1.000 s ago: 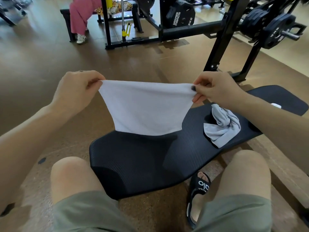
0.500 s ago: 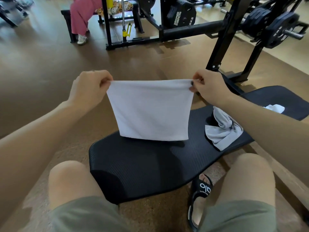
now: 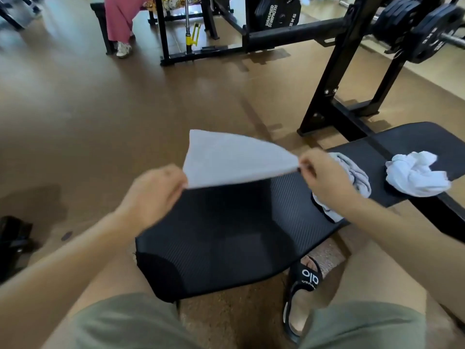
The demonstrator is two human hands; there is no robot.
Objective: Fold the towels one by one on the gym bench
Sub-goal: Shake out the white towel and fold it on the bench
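Note:
I hold a light grey towel (image 3: 231, 159) in the air above the black gym bench (image 3: 226, 238). My left hand (image 3: 153, 195) pinches its near left corner, and my right hand (image 3: 324, 172) pinches its right corner. The towel's free part swings up and away from me, almost level. A crumpled grey towel (image 3: 357, 180) lies on the bench just behind my right hand. Further right on the bench sits a crumpled white towel (image 3: 417, 175).
My bare knees and a black sandal (image 3: 302, 285) are on either side of the bench's near end. A black rack frame (image 3: 329, 79) with weight plates (image 3: 417, 28) stands behind the bench. A seated person in pink trousers (image 3: 120, 16) is far off at the back left.
Both hands dropped lower and closer to the bench. The towel, which hung straight down, has flipped forward and upward. The white towel has come fully into view as the camera turned.

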